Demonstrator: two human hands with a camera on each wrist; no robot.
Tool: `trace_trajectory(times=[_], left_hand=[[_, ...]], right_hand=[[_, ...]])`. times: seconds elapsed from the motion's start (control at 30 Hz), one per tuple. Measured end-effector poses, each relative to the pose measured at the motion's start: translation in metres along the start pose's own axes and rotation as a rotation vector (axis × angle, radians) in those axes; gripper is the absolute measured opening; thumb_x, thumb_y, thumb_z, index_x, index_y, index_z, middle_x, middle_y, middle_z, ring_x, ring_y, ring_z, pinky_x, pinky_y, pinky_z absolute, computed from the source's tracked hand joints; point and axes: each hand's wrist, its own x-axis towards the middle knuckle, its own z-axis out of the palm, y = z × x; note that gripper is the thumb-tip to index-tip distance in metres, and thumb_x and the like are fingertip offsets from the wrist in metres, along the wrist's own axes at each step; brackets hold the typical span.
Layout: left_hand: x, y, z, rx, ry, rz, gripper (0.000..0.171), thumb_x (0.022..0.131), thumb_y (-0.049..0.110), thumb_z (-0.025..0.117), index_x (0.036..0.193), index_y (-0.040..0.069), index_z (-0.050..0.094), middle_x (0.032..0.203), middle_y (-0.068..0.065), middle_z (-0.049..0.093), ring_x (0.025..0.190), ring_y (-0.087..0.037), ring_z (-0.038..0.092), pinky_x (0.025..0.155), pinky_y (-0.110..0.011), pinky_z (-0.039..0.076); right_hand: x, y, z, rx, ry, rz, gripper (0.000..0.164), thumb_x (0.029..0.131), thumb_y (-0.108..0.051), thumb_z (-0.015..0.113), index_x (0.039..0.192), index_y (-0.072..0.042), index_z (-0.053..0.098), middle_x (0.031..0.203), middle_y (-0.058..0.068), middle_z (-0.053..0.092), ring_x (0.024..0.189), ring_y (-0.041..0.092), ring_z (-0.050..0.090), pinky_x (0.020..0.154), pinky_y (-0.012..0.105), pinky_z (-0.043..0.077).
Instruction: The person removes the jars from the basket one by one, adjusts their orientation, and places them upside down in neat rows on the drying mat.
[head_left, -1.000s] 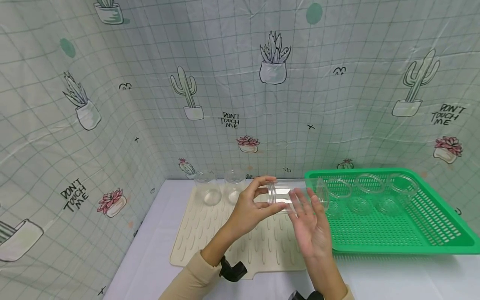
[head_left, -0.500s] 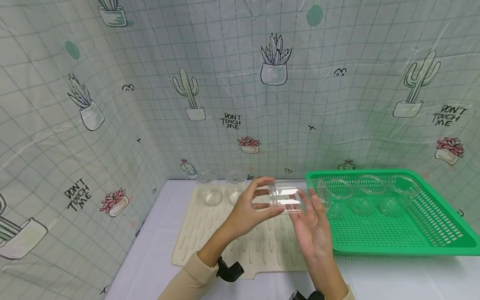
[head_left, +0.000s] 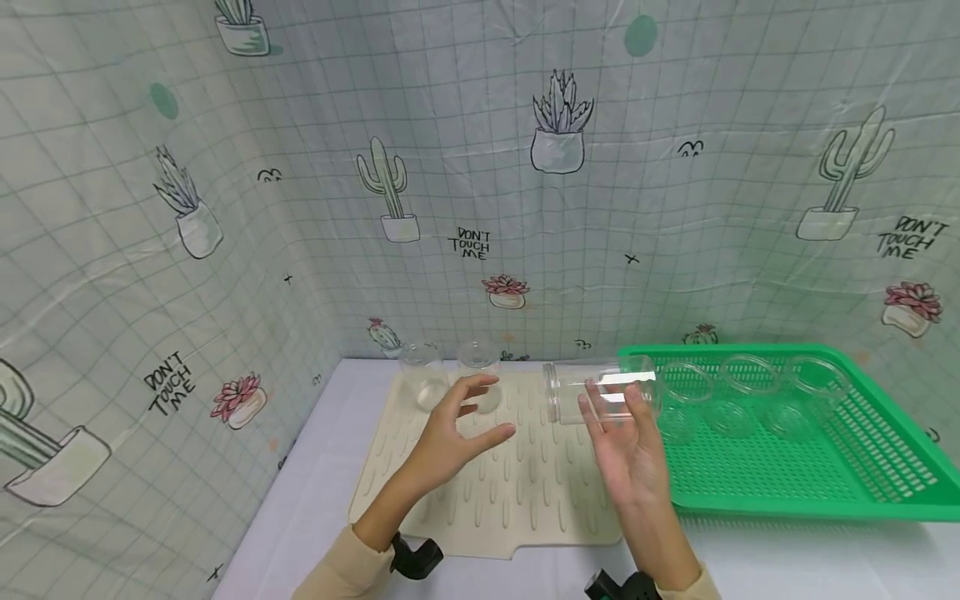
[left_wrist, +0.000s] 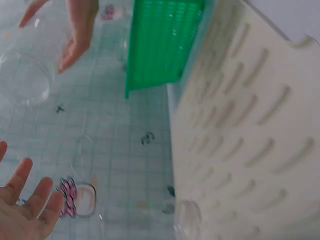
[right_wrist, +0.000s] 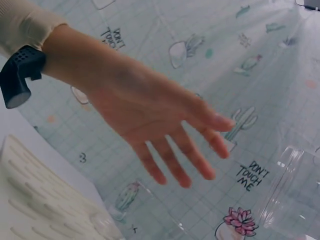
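Note:
A clear, wide-mouthed plastic jar (head_left: 566,393) lies sideways in the air, its threaded neck pointing left. My right hand (head_left: 628,458) grips it near the base, with the thumb in front and the fingers behind, seen through the wall. Apart from the jar, to its left, my left hand (head_left: 447,437) holds nothing, thumb and fingers spread. The right wrist view shows that same left hand (right_wrist: 145,107) with loose fingers and the jar (right_wrist: 295,195) at the edge. Two similar jars, one (head_left: 420,367) and another (head_left: 477,357), stand at the back of a cream ridged mat (head_left: 525,500).
A green perforated basket (head_left: 795,508) sits on the right of the white-covered table (head_left: 285,533). Inside it stand three clear jars: one (head_left: 688,382), a second (head_left: 750,375) and a third (head_left: 821,378). A cactus-print curtain (head_left: 480,183) hangs behind and on the left.
My left hand has let go of the jar's neck and moved left and slightly down. The jar stays in my right hand in nearly the same place.

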Motion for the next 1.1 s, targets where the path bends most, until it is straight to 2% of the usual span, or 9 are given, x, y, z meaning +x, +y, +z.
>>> trace_trajectory(times=[0.13,0.3,0.53,0.63,0.77,0.9,1.0,1.1], left_hand=[[-0.010,-0.025,-0.011,0.088,0.047,-0.023,0.059,0.079,0.044,0.069,0.130,0.035,0.042,0.133,0.016,0.041,0.125,-0.010,0.036,0.102,-0.046,0.030],[-0.024,-0.041,-0.027,0.154,0.080,-0.064,0.059,0.077,0.047,0.070,0.128,0.036,0.043,0.133,0.015,0.040,0.126,-0.011,0.034,0.100,-0.049,0.031],[-0.039,-0.056,-0.045,0.291,0.082,-0.205,0.071,0.074,0.057,0.067,0.135,0.040,0.035,0.138,0.017,0.033,0.130,-0.014,0.026,0.100,-0.054,0.029],[-0.044,-0.065,-0.050,0.353,0.063,-0.246,0.078,0.073,0.057,0.068,0.139,0.037,0.032,0.142,0.015,0.031,0.132,-0.019,0.023,0.099,-0.056,0.028],[-0.050,-0.079,-0.055,0.406,0.027,-0.263,0.086,0.072,0.054,0.071,0.143,0.027,0.030,0.145,0.004,0.030,0.133,-0.026,0.023,0.100,-0.057,0.027],[-0.055,-0.093,-0.059,0.449,-0.019,-0.268,0.094,0.070,0.057,0.071,0.145,0.019,0.029,0.148,-0.009,0.026,0.135,-0.034,0.016,0.100,-0.063,0.023],[-0.058,-0.101,-0.061,0.475,-0.055,-0.276,0.097,0.069,0.061,0.069,0.145,0.019,0.027,0.150,-0.013,0.020,0.137,-0.037,0.008,0.098,-0.067,0.018],[-0.059,-0.108,-0.062,0.496,-0.091,-0.274,0.099,0.069,0.062,0.068,0.146,0.016,0.026,0.151,-0.015,0.015,0.137,-0.038,0.003,0.099,-0.067,0.015]], right_hand=[[0.003,0.001,-0.002,-0.029,-0.031,0.007,0.049,0.093,-0.017,0.051,0.130,-0.020,0.018,0.132,0.009,0.030,0.133,0.034,0.023,0.108,0.041,0.024],[0.009,0.000,-0.002,-0.073,-0.046,0.004,0.055,0.094,-0.014,0.049,0.137,-0.018,0.015,0.135,0.011,0.027,0.133,0.034,0.022,0.108,0.039,0.023],[0.017,-0.001,-0.001,-0.077,-0.070,-0.008,0.044,0.094,-0.008,0.048,0.132,-0.013,0.026,0.128,0.009,0.037,0.131,0.035,0.027,0.110,0.043,0.019],[0.021,-0.001,0.000,-0.089,-0.046,-0.009,0.039,0.093,-0.007,0.050,0.127,-0.010,0.031,0.123,0.009,0.042,0.130,0.036,0.029,0.109,0.043,0.020],[0.026,0.003,0.000,-0.186,0.000,-0.017,0.039,0.093,-0.008,0.052,0.127,-0.010,0.033,0.122,0.010,0.043,0.127,0.036,0.036,0.107,0.042,0.025],[0.030,0.007,0.000,-0.264,0.026,-0.015,0.045,0.093,-0.008,0.052,0.132,-0.011,0.031,0.133,0.011,0.034,0.125,0.033,0.041,0.106,0.042,0.028],[0.033,0.010,0.000,-0.312,0.017,-0.019,0.050,0.093,-0.007,0.051,0.137,-0.012,0.028,0.136,0.010,0.030,0.123,0.029,0.043,0.106,0.042,0.029],[0.038,0.013,0.000,-0.365,0.018,-0.038,0.053,0.092,-0.007,0.053,0.138,-0.011,0.028,0.127,0.008,0.041,0.118,0.025,0.048,0.105,0.042,0.030]])
